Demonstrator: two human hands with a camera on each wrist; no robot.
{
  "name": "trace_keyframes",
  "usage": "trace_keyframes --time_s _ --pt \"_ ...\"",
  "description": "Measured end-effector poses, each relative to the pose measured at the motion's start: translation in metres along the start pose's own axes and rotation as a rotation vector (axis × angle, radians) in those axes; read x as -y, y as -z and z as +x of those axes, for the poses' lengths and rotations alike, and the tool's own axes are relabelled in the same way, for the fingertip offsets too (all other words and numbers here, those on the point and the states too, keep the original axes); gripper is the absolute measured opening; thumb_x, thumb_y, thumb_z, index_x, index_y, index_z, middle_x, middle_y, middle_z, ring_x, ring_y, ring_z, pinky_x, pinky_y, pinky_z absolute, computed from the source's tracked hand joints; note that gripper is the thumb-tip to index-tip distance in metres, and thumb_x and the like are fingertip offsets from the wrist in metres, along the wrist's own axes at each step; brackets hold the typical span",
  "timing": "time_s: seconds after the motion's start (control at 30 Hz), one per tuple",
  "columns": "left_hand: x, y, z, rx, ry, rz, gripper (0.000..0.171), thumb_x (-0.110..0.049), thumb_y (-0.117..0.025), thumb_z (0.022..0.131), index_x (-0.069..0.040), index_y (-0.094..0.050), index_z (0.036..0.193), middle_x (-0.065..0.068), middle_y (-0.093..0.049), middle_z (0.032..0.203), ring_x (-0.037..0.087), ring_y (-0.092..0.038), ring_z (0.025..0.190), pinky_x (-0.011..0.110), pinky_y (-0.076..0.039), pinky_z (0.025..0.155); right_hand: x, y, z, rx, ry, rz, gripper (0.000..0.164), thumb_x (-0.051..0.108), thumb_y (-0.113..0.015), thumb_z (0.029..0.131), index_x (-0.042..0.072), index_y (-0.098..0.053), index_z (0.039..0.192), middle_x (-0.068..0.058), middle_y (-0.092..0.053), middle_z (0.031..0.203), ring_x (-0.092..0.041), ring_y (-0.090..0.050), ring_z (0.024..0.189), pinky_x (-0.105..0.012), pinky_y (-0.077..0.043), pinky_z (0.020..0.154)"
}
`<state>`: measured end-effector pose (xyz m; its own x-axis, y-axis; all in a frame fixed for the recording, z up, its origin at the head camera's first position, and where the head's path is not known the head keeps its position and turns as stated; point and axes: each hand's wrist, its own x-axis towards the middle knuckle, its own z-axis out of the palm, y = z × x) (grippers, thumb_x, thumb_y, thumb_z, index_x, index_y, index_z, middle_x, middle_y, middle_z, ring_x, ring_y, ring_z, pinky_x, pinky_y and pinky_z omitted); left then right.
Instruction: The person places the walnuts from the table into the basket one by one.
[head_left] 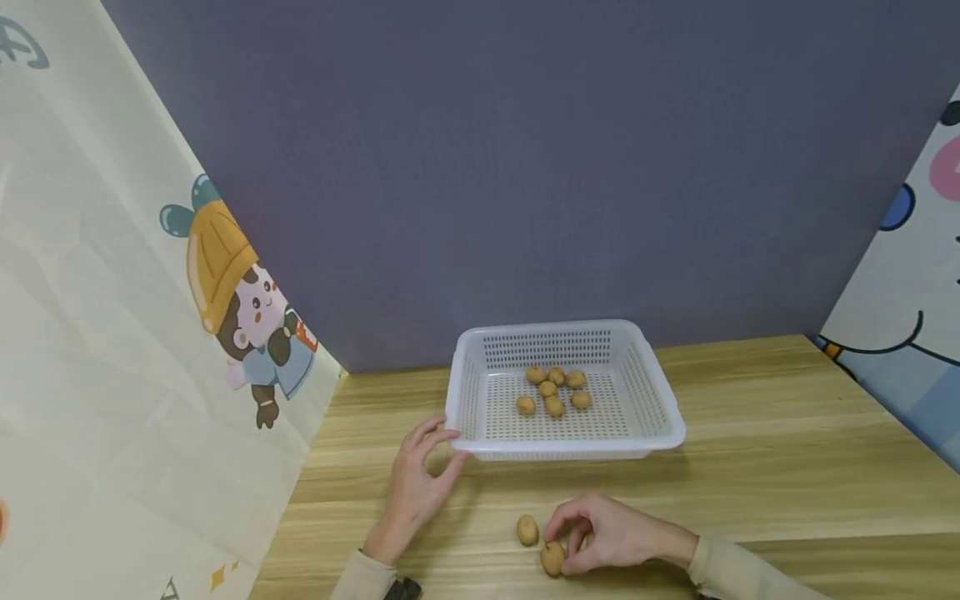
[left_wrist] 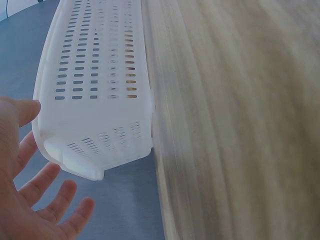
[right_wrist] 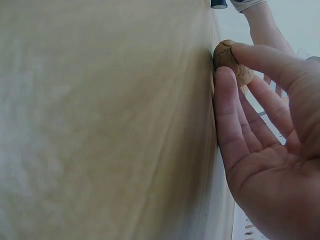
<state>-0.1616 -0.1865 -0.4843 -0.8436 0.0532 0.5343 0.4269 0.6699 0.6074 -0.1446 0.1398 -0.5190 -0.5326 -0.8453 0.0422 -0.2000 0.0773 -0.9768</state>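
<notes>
A white perforated plastic basket (head_left: 573,446) stands on the table with several walnuts (head_left: 554,407) grouped on its bottom. At the basket's front left corner my left hand (head_left: 416,487) touches the rim, its thumb (left_wrist: 30,111) against the edge and the other fingers spread and fairly straight. My right hand (head_left: 611,533) pinches a walnut (head_left: 552,559) in front of the basket, low at the tabletop. Just left of it lies another loose walnut (head_left: 527,530). The right wrist view shows the pinched walnut (right_wrist: 225,56) between thumb and fingers, with the second one partly hidden behind.
The wood-grain table (head_left: 780,450) extends to both sides of the basket. Behind the basket rises a dark grey-blue panel (head_left: 525,167). Pale sheets with cartoon prints border the table on the left (head_left: 112,333) and right (head_left: 885,283).
</notes>
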Motion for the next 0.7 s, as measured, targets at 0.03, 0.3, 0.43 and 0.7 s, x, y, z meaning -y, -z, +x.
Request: trace_keyframes --time_s 0.03,0.3,0.43,0.7 --pt "0.000 0.000 0.000 -0.001 0.000 -0.001 0.030 -0.019 -0.090 0.085 -0.017 -0.079 0.113 0.011 -0.068 0.142 0.037 -0.064 0.132 0.058 -0.054 0.111 0.001 0.000 0.000 -0.001 0.002 0.000 0.030 0.009 -0.081 0.092 0.004 -0.072 0.120 -0.007 -0.076 0.113 -0.001 -0.073 0.088 -0.020 -0.063 0.071" --pt "0.000 0.000 -0.001 0.001 0.000 -0.003 0.030 -0.019 -0.090 0.085 -0.016 -0.079 0.113 0.012 -0.068 0.143 0.037 -0.063 0.133 0.059 -0.054 0.112 0.015 0.007 -0.002 -0.013 -0.014 -0.026 0.030 0.010 -0.081 0.092 0.004 -0.073 0.120 -0.012 -0.078 0.102 -0.001 -0.073 0.083 -0.019 -0.062 0.065" --pt "0.001 0.001 -0.001 0.002 0.001 0.006 0.030 -0.020 -0.089 0.085 -0.016 -0.079 0.113 0.012 -0.068 0.143 0.037 -0.064 0.133 0.059 -0.054 0.112 0.034 0.019 -0.002 -0.028 -0.028 -0.069 0.030 0.013 -0.081 0.093 0.006 -0.073 0.120 -0.013 -0.079 0.101 -0.003 -0.074 0.083 -0.022 -0.063 0.065" --pt "0.000 0.001 0.000 -0.002 0.002 0.002 0.030 -0.020 -0.089 0.085 -0.016 -0.079 0.113 0.013 -0.069 0.142 0.037 -0.064 0.132 0.058 -0.053 0.112 0.087 0.046 0.004 -0.012 -0.053 -0.097 0.032 0.012 -0.081 0.093 0.006 -0.072 0.122 -0.012 -0.079 0.105 -0.010 -0.077 0.087 -0.025 -0.065 0.074"
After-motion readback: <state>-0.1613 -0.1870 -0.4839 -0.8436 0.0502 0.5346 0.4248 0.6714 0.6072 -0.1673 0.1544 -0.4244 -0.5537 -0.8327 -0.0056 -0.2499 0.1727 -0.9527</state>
